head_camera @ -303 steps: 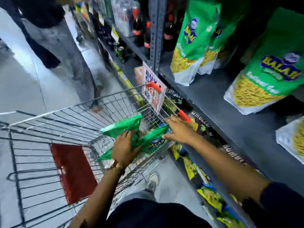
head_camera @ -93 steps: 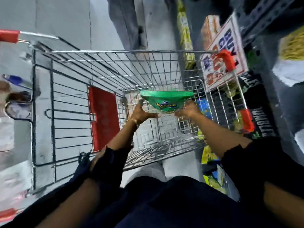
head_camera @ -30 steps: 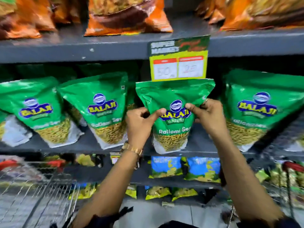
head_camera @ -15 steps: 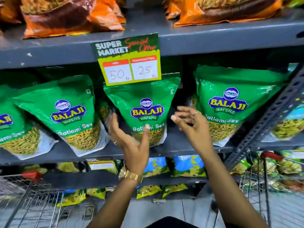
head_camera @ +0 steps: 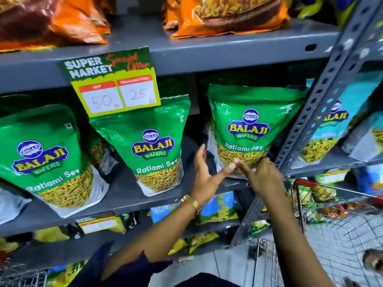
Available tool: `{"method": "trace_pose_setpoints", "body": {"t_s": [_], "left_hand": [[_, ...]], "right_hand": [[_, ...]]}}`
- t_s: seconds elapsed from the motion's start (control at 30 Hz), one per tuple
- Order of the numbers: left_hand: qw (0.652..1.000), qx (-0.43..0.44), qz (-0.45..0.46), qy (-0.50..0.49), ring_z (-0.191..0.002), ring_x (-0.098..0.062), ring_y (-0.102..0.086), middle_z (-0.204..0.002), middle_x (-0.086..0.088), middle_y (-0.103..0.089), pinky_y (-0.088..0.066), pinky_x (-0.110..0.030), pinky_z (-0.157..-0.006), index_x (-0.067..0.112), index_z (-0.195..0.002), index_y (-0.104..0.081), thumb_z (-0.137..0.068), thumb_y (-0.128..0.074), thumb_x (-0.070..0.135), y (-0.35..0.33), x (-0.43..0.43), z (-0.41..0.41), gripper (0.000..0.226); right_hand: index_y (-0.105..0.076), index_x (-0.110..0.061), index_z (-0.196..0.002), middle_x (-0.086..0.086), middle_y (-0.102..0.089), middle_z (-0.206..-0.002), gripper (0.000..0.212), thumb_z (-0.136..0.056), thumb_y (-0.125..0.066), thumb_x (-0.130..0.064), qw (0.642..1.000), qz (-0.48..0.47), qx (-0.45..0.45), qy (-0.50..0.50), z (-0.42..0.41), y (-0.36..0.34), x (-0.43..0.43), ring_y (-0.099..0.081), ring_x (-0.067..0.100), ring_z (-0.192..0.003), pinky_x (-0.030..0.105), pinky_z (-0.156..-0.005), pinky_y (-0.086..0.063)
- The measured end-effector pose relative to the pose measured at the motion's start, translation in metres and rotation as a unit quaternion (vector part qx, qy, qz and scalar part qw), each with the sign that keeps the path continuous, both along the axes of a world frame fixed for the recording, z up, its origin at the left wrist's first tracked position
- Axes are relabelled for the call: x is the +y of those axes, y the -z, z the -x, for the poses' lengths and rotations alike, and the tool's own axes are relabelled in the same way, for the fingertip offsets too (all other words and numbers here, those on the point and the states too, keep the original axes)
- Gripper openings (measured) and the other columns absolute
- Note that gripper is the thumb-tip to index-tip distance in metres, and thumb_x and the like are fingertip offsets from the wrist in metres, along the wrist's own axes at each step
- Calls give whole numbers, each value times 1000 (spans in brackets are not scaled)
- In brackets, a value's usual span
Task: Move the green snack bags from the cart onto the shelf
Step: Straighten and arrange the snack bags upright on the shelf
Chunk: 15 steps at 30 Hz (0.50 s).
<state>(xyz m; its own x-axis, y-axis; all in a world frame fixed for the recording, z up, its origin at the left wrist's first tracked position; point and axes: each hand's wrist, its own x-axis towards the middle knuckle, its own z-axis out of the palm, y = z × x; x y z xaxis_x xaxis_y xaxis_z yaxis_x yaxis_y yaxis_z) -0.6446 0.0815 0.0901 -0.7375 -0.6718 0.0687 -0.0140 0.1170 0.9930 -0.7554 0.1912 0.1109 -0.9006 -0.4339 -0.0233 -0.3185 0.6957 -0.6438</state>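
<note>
Three green snack bags stand upright on the grey shelf (head_camera: 124,191): one at the left (head_camera: 45,154), one in the middle (head_camera: 154,150) under the price sign, one at the right (head_camera: 248,129). My left hand (head_camera: 209,177) is open, palm up, between the middle and right bags and touches neither. My right hand (head_camera: 263,175) is at the lower edge of the right bag, fingers loosely curled, with its fingertips against the bag's bottom corner. The thumb of my left hand meets the forefinger of my right hand. Neither hand holds a bag.
A price sign (head_camera: 112,83) hangs from the upper shelf, which bears orange bags (head_camera: 226,15). A grey perforated upright (head_camera: 323,92) stands right of the right bag. A wire cart with a red rim (head_camera: 331,206) is at the lower right. Lower shelves hold yellow and blue packets (head_camera: 215,208).
Both hands have let go of the middle bag, which now stands on the shelf, and have moved right toward the right bag. The view has shifted right as well.
</note>
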Motion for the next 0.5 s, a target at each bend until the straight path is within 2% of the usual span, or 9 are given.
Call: {"method": "trace_pose_setpoints", "body": {"t_s": [0.07, 0.13, 0.17, 0.2, 0.23, 0.3, 0.4, 0.5], "left_hand": [[1000, 7, -20, -23, -146, -11, -21, -161, 0, -18, -24, -29, -115, 28, -150, -16, -57, -69, 67, -2, -6, 12, 114], [999, 5, -18, -37, -144, -9, -22, -160, -1, -19, -23, -28, -115, 24, -150, -16, -57, -70, 65, -2, -13, 21, 115], [999, -4, -14, -34, -143, -8, -22, -160, 0, -18, -22, -27, -114, 23, -150, -15, -58, -71, 64, -2, -16, 25, 115], [999, -17, -7, -29, -143, -9, -22, -160, 0, -17, -22, -26, -113, 22, -151, -14, -61, -74, 61, -1, -18, 29, 115], [999, -29, -1, -24, -144, -10, -22, -161, -1, -15, -21, -25, -112, 22, -152, -12, -66, -77, 56, 0, -21, 33, 113], [999, -39, 0, -19, -147, -13, -19, -163, -1, -13, -19, -26, -114, 20, -153, -9, -74, -78, 48, 1, -23, 40, 109], [1000, -26, -11, -8, -150, -14, -18, -164, 2, -14, -18, -40, -124, 23, -154, -9, -77, -71, 52, -2, -21, 46, 103], [1000, -7, -4, 16, -150, -12, -20, -164, 4, -16, -19, -45, -124, 28, -154, -7, -79, -64, 56, -4, -19, 49, 98]], "right_hand": [[-56, 0, -114, 18, -64, -117, 67, -78, -67, -55, 990, 130, -59, -15, 3, 5, -5, -59, 31, -113, 36, -95, -47], [-63, -18, -98, -2, -71, -101, 45, -70, -75, -52, 960, 259, -105, -2, 3, 9, -9, -64, 15, -97, 11, -78, -50], [-64, -23, -87, -9, -70, -93, 39, -66, -78, -52, 948, 300, -103, 11, 6, 12, -11, -64, 10, -88, 3, -67, -47], [-65, -25, -84, -12, -70, -91, 37, -64, -81, -51, 939, 328, -100, 15, 8, 16, -12, -64, 4, -83, 0, -65, -46], [-67, -27, -92, -8, -72, -99, 39, -64, -83, -48, 932, 347, -103, 7, 11, 18, -14, -66, -1, -85, 4, -71, -49], [-57, -29, -120, -8, -69, -114, 67, -61, -84, -47, 928, 355, -111, -16, 20, 21, -18, -66, -5, -101, 16, -86, -51], [-39, -20, -142, 2, -62, -133, 101, -56, -78, -56, 916, 378, -135, -16, 33, 22, -24, -61, 15, -117, 32, -98, -50], [-33, -21, -147, 4, -57, -137, 115, -52, -70, -74, 906, 391, -165, 1, 43, 19, -28, -57, 20, -121, 29, -97, -47]]}}
